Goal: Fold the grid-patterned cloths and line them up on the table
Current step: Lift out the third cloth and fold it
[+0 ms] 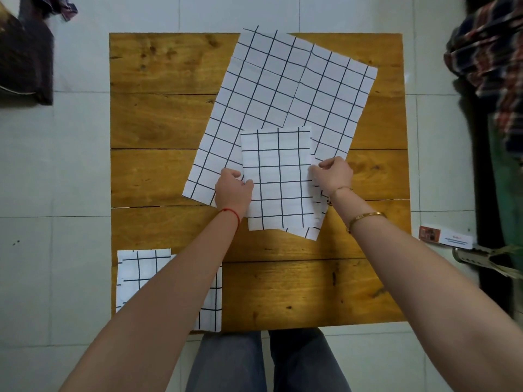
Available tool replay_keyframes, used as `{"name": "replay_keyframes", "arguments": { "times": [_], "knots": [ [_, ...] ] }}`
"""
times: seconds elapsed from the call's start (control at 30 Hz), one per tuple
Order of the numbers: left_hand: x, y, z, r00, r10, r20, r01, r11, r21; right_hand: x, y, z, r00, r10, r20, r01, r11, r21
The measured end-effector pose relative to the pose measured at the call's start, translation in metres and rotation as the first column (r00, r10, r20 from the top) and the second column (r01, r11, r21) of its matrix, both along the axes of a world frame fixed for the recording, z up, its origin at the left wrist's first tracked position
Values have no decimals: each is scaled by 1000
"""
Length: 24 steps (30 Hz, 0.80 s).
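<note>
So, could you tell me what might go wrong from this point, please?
The folded cloth, pinched by the left hand and right hand, lies on the unfolded cloths; dragging it could shift them. Those cloths already overhang the table's far edge and might slip off.

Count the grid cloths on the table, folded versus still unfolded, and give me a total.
Folded: 2, the held cloth and the corner cloth
Unfolded: at least 1, the spread cloth, possibly layered
Total: 3
</note>
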<state>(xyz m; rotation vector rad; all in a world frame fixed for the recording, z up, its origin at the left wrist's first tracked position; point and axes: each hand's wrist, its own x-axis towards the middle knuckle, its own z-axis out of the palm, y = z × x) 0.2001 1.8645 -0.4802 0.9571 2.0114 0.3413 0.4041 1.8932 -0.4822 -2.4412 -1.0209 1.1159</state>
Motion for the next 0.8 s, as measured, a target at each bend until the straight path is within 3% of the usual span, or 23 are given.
{"name": "replay_keyframes", "arguments": {
  "times": [0.23,0.53,0.67,0.8],
  "knots": [
    [-9,6,0,995,-2,96,7,999,-45,-5,3,-1,988,-14,-153,1,996,-89],
    [-38,5,2,954,67,293,-56,997,-47,8,-12,2,895,193,-403,-147,979,141],
    [-46,2,7,931,87,356,-73,996,-51,10,-17,1,872,306,-381,-233,946,225],
    [-52,-1,8,902,98,421,-97,995,-25,6,-17,7,905,270,-328,-184,945,272]
  ]
}}
